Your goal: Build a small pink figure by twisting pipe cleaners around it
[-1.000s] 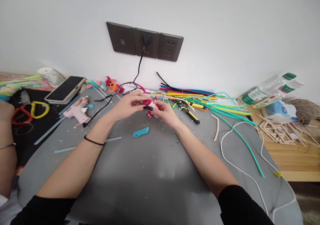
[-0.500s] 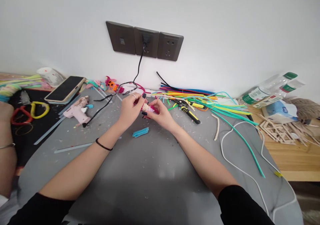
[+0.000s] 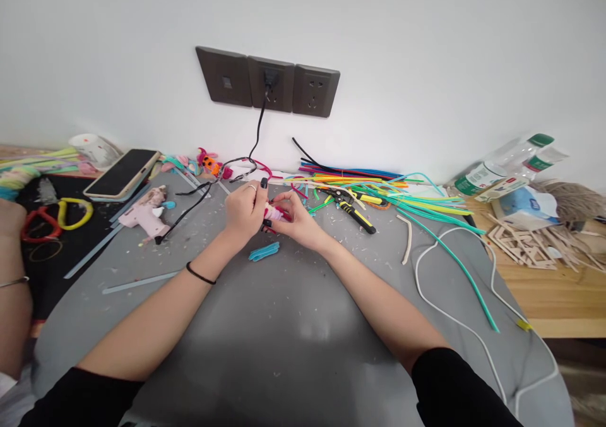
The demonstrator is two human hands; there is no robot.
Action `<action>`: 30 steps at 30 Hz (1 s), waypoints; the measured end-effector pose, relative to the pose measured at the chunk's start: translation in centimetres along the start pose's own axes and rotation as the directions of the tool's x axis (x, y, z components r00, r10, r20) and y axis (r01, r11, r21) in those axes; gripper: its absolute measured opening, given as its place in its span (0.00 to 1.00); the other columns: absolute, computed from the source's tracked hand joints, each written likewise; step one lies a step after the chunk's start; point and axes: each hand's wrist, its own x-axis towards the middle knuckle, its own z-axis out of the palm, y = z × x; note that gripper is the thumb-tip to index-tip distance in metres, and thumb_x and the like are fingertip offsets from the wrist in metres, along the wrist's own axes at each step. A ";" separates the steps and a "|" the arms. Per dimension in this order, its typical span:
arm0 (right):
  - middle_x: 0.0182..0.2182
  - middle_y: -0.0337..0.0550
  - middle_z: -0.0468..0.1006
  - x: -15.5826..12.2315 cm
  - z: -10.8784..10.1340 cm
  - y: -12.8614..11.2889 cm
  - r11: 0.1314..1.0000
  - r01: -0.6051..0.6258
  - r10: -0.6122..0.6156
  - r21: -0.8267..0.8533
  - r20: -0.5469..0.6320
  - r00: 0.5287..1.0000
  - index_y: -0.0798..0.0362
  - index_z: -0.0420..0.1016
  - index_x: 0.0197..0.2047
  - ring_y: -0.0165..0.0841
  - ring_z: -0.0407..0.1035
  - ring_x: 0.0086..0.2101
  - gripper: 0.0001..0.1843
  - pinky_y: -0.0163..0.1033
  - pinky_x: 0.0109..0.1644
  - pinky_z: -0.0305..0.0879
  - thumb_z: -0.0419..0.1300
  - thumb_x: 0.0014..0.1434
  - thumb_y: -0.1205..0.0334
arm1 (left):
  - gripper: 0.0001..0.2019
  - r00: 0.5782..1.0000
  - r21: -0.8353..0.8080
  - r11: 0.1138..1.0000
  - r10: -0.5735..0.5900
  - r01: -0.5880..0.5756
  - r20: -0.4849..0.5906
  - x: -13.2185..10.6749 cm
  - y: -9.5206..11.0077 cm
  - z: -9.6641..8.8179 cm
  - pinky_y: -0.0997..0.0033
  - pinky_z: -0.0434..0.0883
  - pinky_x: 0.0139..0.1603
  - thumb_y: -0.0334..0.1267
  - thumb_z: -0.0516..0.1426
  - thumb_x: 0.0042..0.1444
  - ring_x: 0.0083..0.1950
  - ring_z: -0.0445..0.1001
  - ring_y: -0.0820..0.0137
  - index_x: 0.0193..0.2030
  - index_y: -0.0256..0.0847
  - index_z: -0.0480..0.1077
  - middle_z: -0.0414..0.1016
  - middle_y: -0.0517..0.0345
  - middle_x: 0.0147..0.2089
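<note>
Both hands meet over the middle of the grey table mat [image 3: 265,351]. Between them is a small pink and red fuzzy craft piece [image 3: 273,213] that looks made of pipe cleaners, mostly covered by fingers. My left hand [image 3: 242,210] is closed at its left end, thumb pointing up. Fingers and thumb of my right hand [image 3: 299,222] pinch it from the right. Just below the hands lies a folded bundle of light blue pipe cleaners [image 3: 264,251], touched by neither hand.
Pliers [image 3: 355,213] and many coloured pipe cleaners [image 3: 426,203] lie to the right. A pink glue gun [image 3: 146,217], phone [image 3: 124,173] and scissors [image 3: 76,213] are left. Another person's arm [image 3: 14,288] rests at far left. Bottles [image 3: 483,179] stand at right.
My left hand has turned and curled more around the craft piece, its thumb now raised. The right hand keeps its pinch. The camera view has shifted slightly.
</note>
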 end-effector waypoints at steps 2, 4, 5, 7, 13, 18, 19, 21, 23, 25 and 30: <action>0.40 0.34 0.75 -0.2 0.0 -0.2 1.000 0.002 -0.002 0.008 0.033 0.999 0.45 0.56 0.47 0.28 0.73 0.34 0.29 0.38 0.42 0.77 0.71 0.52 0.57 | 0.21 1.000 -0.028 1.000 0.000 0.000 -0.004 -0.1 -0.2 -0.1 0.63 0.60 0.33 0.45 0.45 0.69 0.26 0.67 0.65 0.23 0.46 0.59 0.68 0.54 0.23; 0.39 0.34 0.75 -0.3 0.1 -0.5 1.000 -0.006 0.005 0.017 0.062 0.998 0.45 0.57 0.47 0.29 0.74 0.34 0.28 0.38 0.42 0.76 0.71 0.52 0.56 | 0.22 1.000 -0.067 0.998 -0.006 0.005 -0.010 -0.2 -0.2 -0.2 0.62 0.61 0.33 0.46 0.46 0.69 0.26 0.67 0.65 0.22 0.46 0.59 0.67 0.54 0.22; 0.38 0.34 0.75 -0.4 0.1 -0.7 1.000 -0.014 0.013 0.022 0.070 0.997 0.45 0.57 0.47 0.29 0.74 0.34 0.29 0.38 0.42 0.76 0.71 0.52 0.55 | 0.22 1.000 -0.079 0.997 -0.008 0.006 -0.016 -0.3 -0.1 -0.3 0.62 0.61 0.33 0.46 0.46 0.69 0.25 0.66 0.64 0.21 0.46 0.59 0.66 0.54 0.22; 0.38 0.33 0.75 -0.5 0.2 -0.9 0.999 -0.035 0.033 0.027 0.078 0.996 0.45 0.57 0.47 0.29 0.74 0.34 0.29 0.38 0.41 0.75 0.72 0.51 0.54 | 0.23 1.000 -0.089 0.996 -0.009 0.007 -0.020 -0.4 0.0 -0.4 0.61 0.61 0.32 0.49 0.46 0.68 0.25 0.66 0.64 0.21 0.46 0.58 0.65 0.54 0.21; 0.38 0.33 0.75 -0.5 0.2 -0.8 0.999 -0.046 0.045 0.024 0.072 0.996 0.44 0.57 0.46 0.29 0.73 0.34 0.31 0.36 0.37 0.72 0.74 0.49 0.54 | 0.25 1.000 -0.107 0.994 0.004 -0.006 -0.021 -0.6 0.4 -0.5 0.61 0.59 0.31 0.51 0.45 0.69 0.23 0.61 0.65 0.19 0.47 0.56 0.58 0.56 0.19; 0.38 0.33 0.74 -0.4 0.1 -0.7 1.000 -0.019 0.018 0.014 0.068 0.998 0.45 0.57 0.46 0.29 0.72 0.35 0.31 0.36 0.40 0.72 0.73 0.49 0.55 | 0.28 1.000 -0.120 0.993 -0.020 0.018 -0.019 -0.5 0.7 -0.4 0.61 0.59 0.32 0.56 0.44 0.69 0.24 0.61 0.66 0.19 0.47 0.57 0.58 0.56 0.19; 0.38 0.34 0.74 -0.4 0.0 -0.7 1.000 -0.005 0.004 0.004 0.059 0.998 0.45 0.56 0.46 0.29 0.72 0.35 0.30 0.36 0.41 0.71 0.73 0.50 0.55 | 0.28 0.999 -0.133 0.991 -0.032 0.029 -0.018 -0.4 0.8 -0.4 0.61 0.60 0.33 0.57 0.44 0.68 0.24 0.61 0.66 0.19 0.46 0.58 0.59 0.56 0.19; 0.39 0.34 0.73 -0.2 -0.1 -0.6 0.999 0.026 -0.025 -0.034 0.028 0.999 0.45 0.56 0.46 0.29 0.70 0.34 0.29 0.35 0.40 0.70 0.72 0.51 0.56 | 0.28 0.997 -0.182 0.981 -0.073 0.068 -0.021 -0.3 0.9 -0.4 0.61 0.61 0.34 0.58 0.44 0.68 0.26 0.63 0.66 0.20 0.46 0.62 0.63 0.56 0.21; 0.39 0.35 0.72 -0.1 -0.2 -0.5 0.994 0.056 -0.057 -0.089 -0.008 0.998 0.46 0.55 0.46 0.28 0.68 0.33 0.28 0.34 0.38 0.67 0.70 0.51 0.56 | 0.28 0.990 -0.273 0.953 -0.138 0.130 -0.011 -0.2 0.8 -0.3 0.62 0.63 0.36 0.57 0.45 0.69 0.29 0.67 0.65 0.23 0.45 0.67 0.68 0.55 0.24; 0.40 0.36 0.71 0.1 -0.4 -0.4 0.984 0.097 -0.105 -0.152 -0.044 0.994 0.46 0.56 0.46 0.28 0.67 0.34 0.26 0.34 0.39 0.66 0.69 0.52 0.58 | 0.27 0.980 -0.392 0.900 -0.193 0.193 0.038 -0.1 0.6 -0.2 0.62 0.65 0.39 0.57 0.45 0.69 0.33 0.70 0.64 0.26 0.44 0.70 0.73 0.53 0.29; 0.45 0.41 0.70 0.4 -1.0 -0.4 0.945 0.159 -0.202 -0.286 -0.129 0.971 0.48 0.58 0.46 0.33 0.70 0.46 0.22 0.39 0.51 0.67 0.64 0.53 0.60 | 0.22 0.955 -0.425 0.864 -0.182 0.269 0.233 0.6 0.4 -0.2 0.66 0.64 0.38 0.58 0.50 0.65 0.34 0.69 0.65 0.32 0.43 0.73 0.73 0.56 0.30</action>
